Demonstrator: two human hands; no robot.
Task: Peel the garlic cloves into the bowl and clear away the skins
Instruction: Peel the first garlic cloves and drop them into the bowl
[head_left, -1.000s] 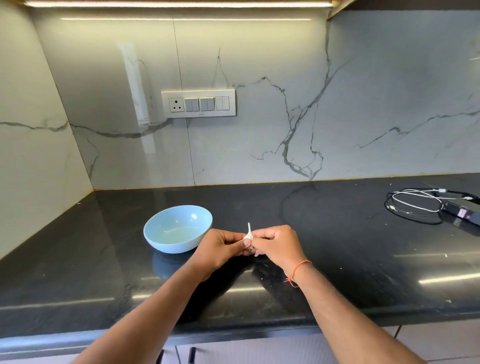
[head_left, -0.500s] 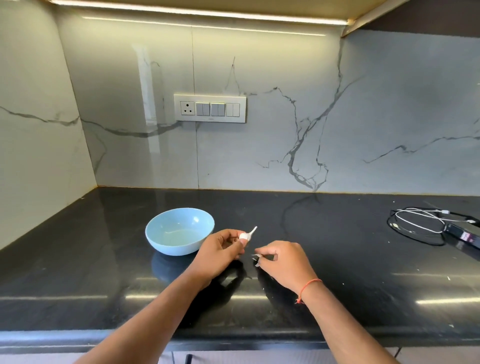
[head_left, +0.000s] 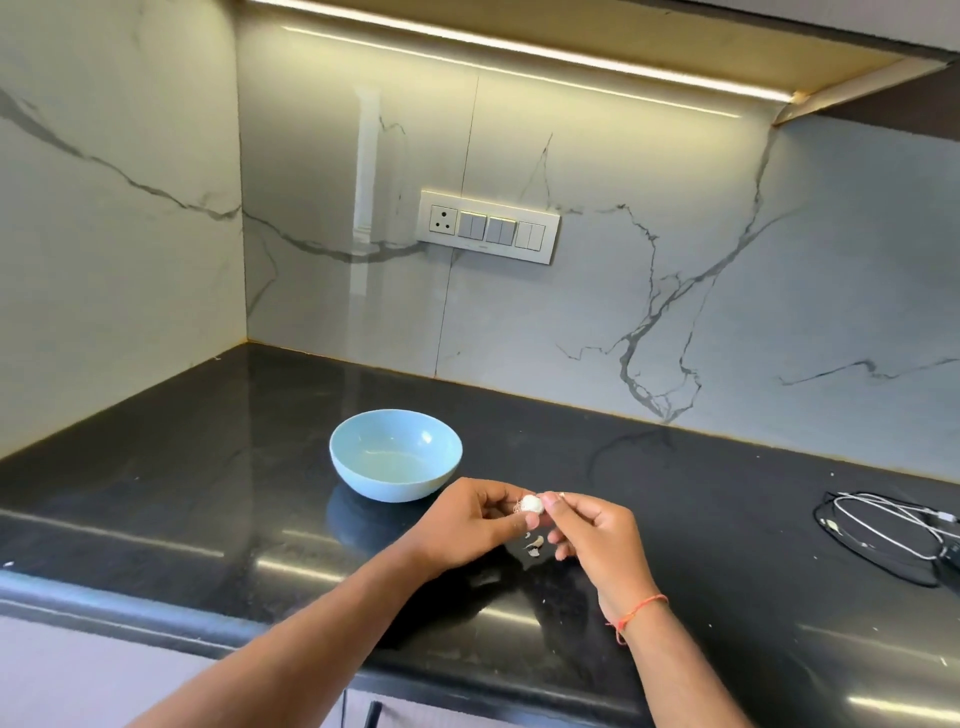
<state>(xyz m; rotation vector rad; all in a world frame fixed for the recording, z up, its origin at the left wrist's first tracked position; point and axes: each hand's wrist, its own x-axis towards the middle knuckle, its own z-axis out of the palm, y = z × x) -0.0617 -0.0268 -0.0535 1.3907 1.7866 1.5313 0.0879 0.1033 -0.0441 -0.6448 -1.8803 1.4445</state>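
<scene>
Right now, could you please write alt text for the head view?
Two hands, left hand and right hand, pinch a white garlic clove above a black countertop. Skin scraps lie below; a light blue bowl sits empty behind.

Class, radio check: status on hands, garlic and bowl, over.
Left hand and right hand both pinching garlic clove. Bowl empty. Skins on counter. Nothing blocking.

A pale blue bowl (head_left: 396, 454) sits on a glossy black counter (head_left: 208, 467) under a white marble backsplash (head_left: 727, 286) with dark grey veins, the garlic clove (head_left: 531, 503) is white, the wrist thread (head_left: 636, 613) orange, the cable (head_left: 883, 525) white, the switch plate (head_left: 488, 226) cream with grey rockers
</scene>
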